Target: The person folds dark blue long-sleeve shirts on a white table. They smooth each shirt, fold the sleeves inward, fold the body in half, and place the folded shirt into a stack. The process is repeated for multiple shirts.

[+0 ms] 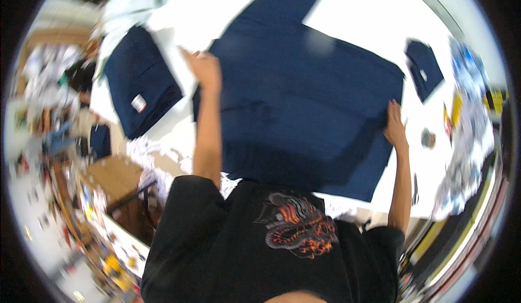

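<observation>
A large piece of navy blue fabric (pixel 301 99) lies spread on the white table (pixel 366 14) in front of me, one part of it running off towards the far edge. My left hand (pixel 203 67) is over its upper left border, fingers bent; whether they grip the cloth I cannot tell. At the right border my right hand (pixel 395 126) touches the fabric, its fingers pointing away from me and its grip unclear. To the left lies a folded stack of navy fabric (pixel 142 79) bearing a small white label (pixel 139 103).
A smaller folded navy piece (pixel 424 69) lies at the right, near a small round object (pixel 428 138) and scissors-like dark tool (pixel 414 189). Crumpled pale fabric (pixel 464 168) lines the right edge. A cardboard box (pixel 112 179) stands lower left beside white scraps (pixel 150 152).
</observation>
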The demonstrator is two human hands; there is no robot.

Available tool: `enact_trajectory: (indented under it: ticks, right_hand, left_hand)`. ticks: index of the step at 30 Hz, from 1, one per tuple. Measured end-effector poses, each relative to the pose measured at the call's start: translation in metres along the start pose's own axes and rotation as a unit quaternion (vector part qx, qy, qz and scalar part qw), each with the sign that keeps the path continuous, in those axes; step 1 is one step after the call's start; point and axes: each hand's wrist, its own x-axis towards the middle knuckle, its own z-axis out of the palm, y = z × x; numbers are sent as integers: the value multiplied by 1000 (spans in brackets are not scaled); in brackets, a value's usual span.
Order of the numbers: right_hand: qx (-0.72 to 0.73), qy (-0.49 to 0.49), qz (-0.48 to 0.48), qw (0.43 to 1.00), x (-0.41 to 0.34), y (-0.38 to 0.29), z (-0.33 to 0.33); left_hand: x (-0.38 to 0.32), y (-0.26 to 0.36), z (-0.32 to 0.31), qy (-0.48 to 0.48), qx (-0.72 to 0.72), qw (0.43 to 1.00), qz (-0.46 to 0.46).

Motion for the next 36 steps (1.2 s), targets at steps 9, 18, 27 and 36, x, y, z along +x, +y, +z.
enact_trajectory:
  ticks: [9,18,27,36]
  right_hand:
    - [39,96,-213,972,88,-283,-21]
    - [18,137,-144,980,136,-328,17]
    - [10,150,230,961,72,-61,56]
    - [52,273,49,959,23,-137,16]
  left_hand:
    - [-70,10,43,-170,157,965,123]
    - [-61,11,44,-100,233,964,74]
    - [-33,5,57,-94,255,962,-9]
    - [-50,-2,-49,-41,115,990,71]
